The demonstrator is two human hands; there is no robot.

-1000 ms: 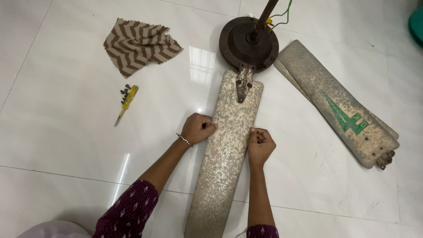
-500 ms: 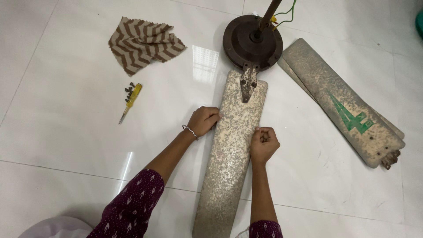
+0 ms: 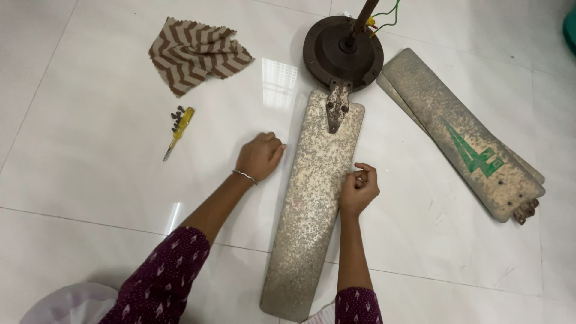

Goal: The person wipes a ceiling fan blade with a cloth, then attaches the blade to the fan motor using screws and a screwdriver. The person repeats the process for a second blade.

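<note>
A dusty, speckled fan blade (image 3: pixel 312 198) lies lengthwise on the white tiled floor. Its metal bracket (image 3: pixel 337 107) meets the round brown fan motor (image 3: pixel 342 53). My left hand (image 3: pixel 259 156) rests on the floor just left of the blade, fingers curled, holding nothing. My right hand (image 3: pixel 359 189) is at the blade's right edge, with curled fingertips pinching it.
Two more dusty blades (image 3: pixel 468 138), one with a green mark, lie stacked at the right. A yellow-handled screwdriver (image 3: pixel 177 131) with several small screws (image 3: pixel 177 114) beside it lies at the left. Above them is a crumpled brown zigzag cloth (image 3: pixel 195 53). Coloured wires (image 3: pixel 387 15) leave the motor.
My left hand has come off the blade's left edge and moved a little left onto the floor. My right hand stays at the right edge.
</note>
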